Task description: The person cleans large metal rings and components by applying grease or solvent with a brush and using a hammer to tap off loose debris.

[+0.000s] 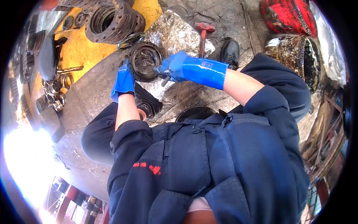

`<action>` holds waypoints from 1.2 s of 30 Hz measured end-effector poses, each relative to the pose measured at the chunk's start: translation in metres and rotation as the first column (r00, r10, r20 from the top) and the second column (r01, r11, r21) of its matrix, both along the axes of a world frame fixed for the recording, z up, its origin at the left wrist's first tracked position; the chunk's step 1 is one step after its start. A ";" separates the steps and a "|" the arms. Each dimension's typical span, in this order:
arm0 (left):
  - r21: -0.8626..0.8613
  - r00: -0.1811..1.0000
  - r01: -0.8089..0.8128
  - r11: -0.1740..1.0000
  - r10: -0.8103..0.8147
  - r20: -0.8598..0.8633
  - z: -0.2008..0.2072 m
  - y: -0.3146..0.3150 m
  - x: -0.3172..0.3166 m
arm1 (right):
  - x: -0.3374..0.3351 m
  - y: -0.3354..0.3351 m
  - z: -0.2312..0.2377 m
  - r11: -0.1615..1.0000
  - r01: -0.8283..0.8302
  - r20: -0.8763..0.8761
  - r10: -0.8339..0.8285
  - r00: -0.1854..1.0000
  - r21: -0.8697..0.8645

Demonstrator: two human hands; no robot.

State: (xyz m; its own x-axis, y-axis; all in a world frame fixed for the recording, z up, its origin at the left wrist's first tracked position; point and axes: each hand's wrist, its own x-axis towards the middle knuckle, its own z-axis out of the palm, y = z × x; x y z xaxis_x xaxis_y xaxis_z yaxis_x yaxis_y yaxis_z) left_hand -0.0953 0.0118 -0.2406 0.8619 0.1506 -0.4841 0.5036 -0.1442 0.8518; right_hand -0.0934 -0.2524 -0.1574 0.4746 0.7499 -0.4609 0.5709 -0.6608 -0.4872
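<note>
A greasy dark metal flange ring [156, 53] with bolt holes round its rim stands tilted between my feet. My left hand [126, 74], in a blue rubber glove, is closed on the ring's left edge. Across the lower part of the ring's opening lies a dark flat-ended hand tool [146, 69], which looks like a scraper. My right hand [172, 68], gloved in blue too, grips it near the ring's right side. The tool's handle end sticks out below that fist. Its exact kind is hard to make out.
A red-headed hammer [204, 31] lies on a stained sheet [175, 28] beyond the ring. Stacked rusty flanges [112, 22] stand on a yellow board [80, 48], with small metal rings [56, 89] at left. A grimy drum [294, 56] and a red container [287, 16] are at right.
</note>
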 end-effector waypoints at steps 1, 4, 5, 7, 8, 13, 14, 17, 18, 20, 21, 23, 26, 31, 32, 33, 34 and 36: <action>-0.035 0.999 -0.035 0.999 0.035 -0.028 0.000 -0.002 0.001 | -0.003 -0.001 -0.004 0.999 -0.046 0.050 0.046 0.998 0.005; -0.082 0.993 -0.083 0.993 0.076 -0.087 -0.004 -0.002 0.005 | -0.008 -0.005 -0.008 0.988 -0.152 0.126 0.154 0.980 -0.031; -0.026 0.998 -0.042 0.999 0.040 -0.056 0.002 -0.006 0.005 | -0.007 -0.006 -0.004 0.987 -0.154 0.095 0.158 0.983 -0.045; 0.091 0.999 0.035 0.995 -0.035 0.001 0.017 -0.012 0.002 | -0.004 -0.012 0.005 0.984 -0.163 0.034 0.165 0.986 -0.073; 0.177 0.993 0.106 0.978 -0.114 0.035 0.012 -0.007 0.001 | 0.000 -0.015 0.010 0.990 -0.122 -0.020 0.121 0.992 -0.066; 0.224 0.948 0.234 0.946 -0.273 0.162 -0.014 0.008 -0.003 | 0.014 -0.046 -0.053 0.784 0.614 -0.495 -0.498 0.712 0.094; 0.208 0.958 0.214 0.954 -0.247 0.145 -0.005 0.001 -0.002 | 0.015 -0.048 -0.069 0.597 0.799 -0.611 -0.610 0.505 0.064; 0.143 0.986 0.127 0.982 -0.141 0.093 0.012 -0.010 -0.004 | 0.034 -0.048 -0.083 0.571 0.820 -0.614 -0.659 0.434 -0.032; 0.105 0.993 0.088 0.991 -0.096 0.074 0.011 -0.010 -0.004 | 0.040 -0.042 -0.087 0.587 0.809 -0.607 -0.653 0.453 -0.026; 0.061 0.995 0.075 0.995 -0.079 0.066 0.011 -0.011 -0.004 | 0.048 -0.033 -0.092 0.604 0.797 -0.593 -0.649 0.476 -0.021; 0.056 0.992 0.095 0.994 -0.099 0.081 0.011 -0.011 -0.003 | 0.047 -0.029 -0.095 0.609 0.793 -0.556 -0.656 0.511 0.010; 0.006 0.993 0.074 0.997 -0.075 0.087 0.008 -0.008 -0.005 | 0.045 -0.015 -0.065 0.639 0.766 -0.475 -0.653 0.590 0.072; -0.114 0.999 0.008 0.993 -0.004 0.041 0.005 -0.010 -0.001 | 0.034 -0.007 -0.048 0.736 0.615 -0.299 -0.541 0.786 0.285; -0.162 0.993 -0.025 0.987 0.043 0.107 0.006 -0.016 -0.001 | 0.031 0.009 -0.029 0.939 0.268 -0.131 -0.244 0.961 0.215; -0.179 0.994 -0.035 0.983 0.052 0.094 0.005 -0.015 -0.002 | 0.030 0.014 -0.017 0.970 0.187 -0.131 -0.167 0.977 0.153; -0.195 0.995 -0.045 0.980 0.062 0.081 0.004 -0.014 -0.001 | 0.027 0.017 -0.006 0.999 0.006 -0.005 -0.006 1.000 0.051; -0.214 0.995 -0.047 0.976 0.064 0.071 0.004 -0.014 0.000 | 0.026 0.017 0.003 0.985 -0.156 0.104 0.163 0.981 -0.073; -0.126 0.996 -0.003 0.992 0.014 0.084 0.006 -0.016 0.001 | 0.025 0.015 -0.009 0.970 -0.198 0.092 0.212 0.973 -0.140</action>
